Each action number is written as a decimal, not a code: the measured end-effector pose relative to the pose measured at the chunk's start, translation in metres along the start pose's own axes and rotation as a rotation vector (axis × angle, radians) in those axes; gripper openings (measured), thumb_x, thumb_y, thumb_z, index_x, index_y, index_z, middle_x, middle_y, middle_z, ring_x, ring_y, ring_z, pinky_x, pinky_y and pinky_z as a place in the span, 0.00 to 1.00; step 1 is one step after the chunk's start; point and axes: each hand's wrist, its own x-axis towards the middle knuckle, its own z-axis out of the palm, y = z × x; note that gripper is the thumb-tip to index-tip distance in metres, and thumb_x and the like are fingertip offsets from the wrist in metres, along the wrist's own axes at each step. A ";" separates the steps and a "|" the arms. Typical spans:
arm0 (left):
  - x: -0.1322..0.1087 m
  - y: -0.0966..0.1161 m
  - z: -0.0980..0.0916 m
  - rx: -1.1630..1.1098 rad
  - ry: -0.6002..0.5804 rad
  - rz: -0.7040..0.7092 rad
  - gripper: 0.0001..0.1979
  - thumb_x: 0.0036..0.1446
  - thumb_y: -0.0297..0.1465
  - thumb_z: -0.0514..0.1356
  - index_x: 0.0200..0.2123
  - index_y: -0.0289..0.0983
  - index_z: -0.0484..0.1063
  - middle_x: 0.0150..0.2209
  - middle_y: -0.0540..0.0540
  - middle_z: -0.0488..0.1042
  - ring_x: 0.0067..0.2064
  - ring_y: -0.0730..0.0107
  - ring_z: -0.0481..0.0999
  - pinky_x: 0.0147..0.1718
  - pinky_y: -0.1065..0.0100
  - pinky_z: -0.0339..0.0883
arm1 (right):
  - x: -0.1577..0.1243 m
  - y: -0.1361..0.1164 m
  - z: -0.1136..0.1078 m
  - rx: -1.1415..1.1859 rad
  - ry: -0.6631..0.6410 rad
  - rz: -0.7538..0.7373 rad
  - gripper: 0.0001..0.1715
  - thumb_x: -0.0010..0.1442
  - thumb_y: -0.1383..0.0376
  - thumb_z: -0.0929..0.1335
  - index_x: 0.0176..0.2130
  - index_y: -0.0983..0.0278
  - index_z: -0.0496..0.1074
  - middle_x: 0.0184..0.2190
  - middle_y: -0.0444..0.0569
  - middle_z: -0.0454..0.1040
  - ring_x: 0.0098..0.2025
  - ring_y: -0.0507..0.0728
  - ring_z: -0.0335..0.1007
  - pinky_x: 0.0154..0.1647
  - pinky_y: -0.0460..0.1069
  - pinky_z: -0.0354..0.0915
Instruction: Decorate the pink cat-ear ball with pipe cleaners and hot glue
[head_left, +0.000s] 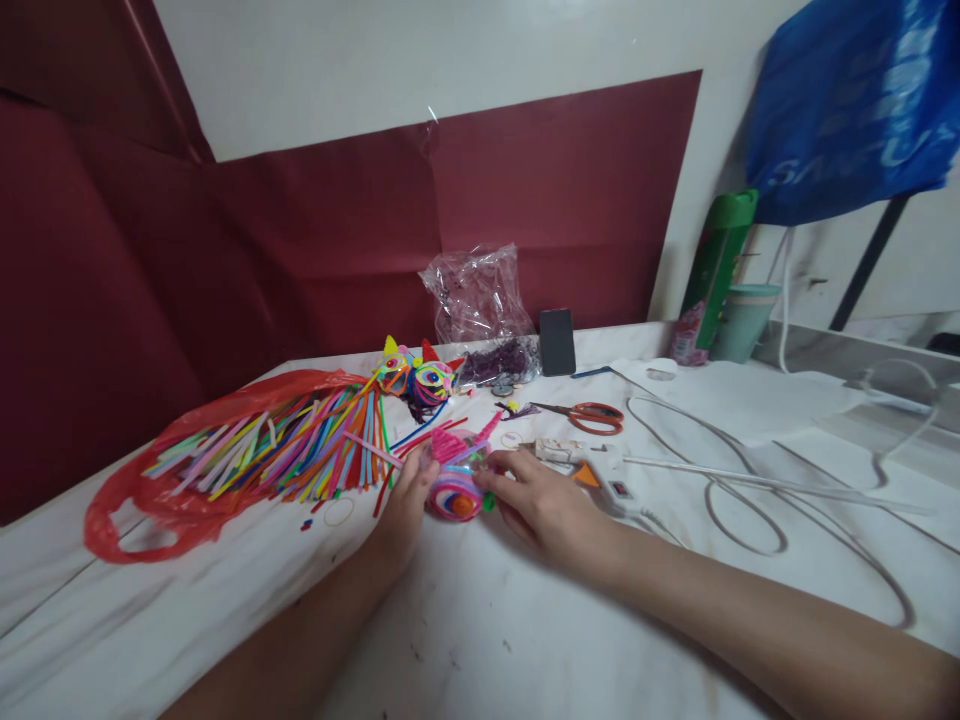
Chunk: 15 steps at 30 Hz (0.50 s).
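Between my two hands is a colourful pipe-cleaner craft figure [456, 500] with a round blue, white and orange eye and pink fuzzy points on top. My left hand [405, 495] grips its left side, the fingers closed against it. From the right, my right hand [529, 495] presses bent fingers on its upper right edge, near a small green piece. A pink pipe cleaner [373, 448] sticks out to the left by my left hand. Just right of my right hand lies a white hot glue gun [611, 480] with an orange trigger.
Bundled pipe cleaners [300, 450] lie on a red plastic bag [142, 500] at left. Two finished-looking craft figures [416, 375] stand behind. Scissors [596, 416], a phone [557, 342], a clear bag [480, 300] and a looping cable [720, 520] lie farther back and right.
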 end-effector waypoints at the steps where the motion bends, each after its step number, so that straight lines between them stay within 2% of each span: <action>1: 0.000 0.000 0.000 -0.002 -0.013 -0.009 0.24 0.58 0.40 0.58 0.56 0.38 0.69 0.56 0.42 0.74 0.60 0.56 0.69 0.59 0.59 0.61 | 0.000 0.000 0.000 -0.001 0.000 0.001 0.21 0.63 0.71 0.63 0.54 0.65 0.72 0.49 0.61 0.72 0.48 0.62 0.71 0.43 0.55 0.74; 6: 0.000 0.001 0.000 0.062 -0.029 -0.029 0.26 0.57 0.38 0.59 0.58 0.38 0.65 0.58 0.40 0.72 0.60 0.56 0.69 0.59 0.58 0.60 | -0.001 0.001 0.002 -0.008 0.009 -0.009 0.20 0.63 0.71 0.64 0.54 0.66 0.72 0.48 0.61 0.72 0.47 0.63 0.71 0.42 0.56 0.74; 11: 0.000 0.001 0.000 0.034 -0.043 -0.018 0.27 0.55 0.38 0.61 0.57 0.38 0.66 0.56 0.40 0.73 0.59 0.53 0.70 0.57 0.57 0.62 | -0.001 -0.002 -0.001 -0.004 0.026 -0.032 0.19 0.64 0.72 0.63 0.54 0.67 0.71 0.48 0.62 0.72 0.47 0.62 0.71 0.42 0.55 0.75; 15: 0.002 -0.006 -0.003 0.054 -0.001 0.020 0.25 0.55 0.37 0.62 0.56 0.38 0.68 0.59 0.40 0.71 0.62 0.53 0.66 0.60 0.58 0.58 | 0.000 -0.003 -0.001 -0.011 0.053 -0.055 0.18 0.65 0.72 0.61 0.51 0.68 0.72 0.47 0.62 0.72 0.46 0.63 0.72 0.40 0.55 0.75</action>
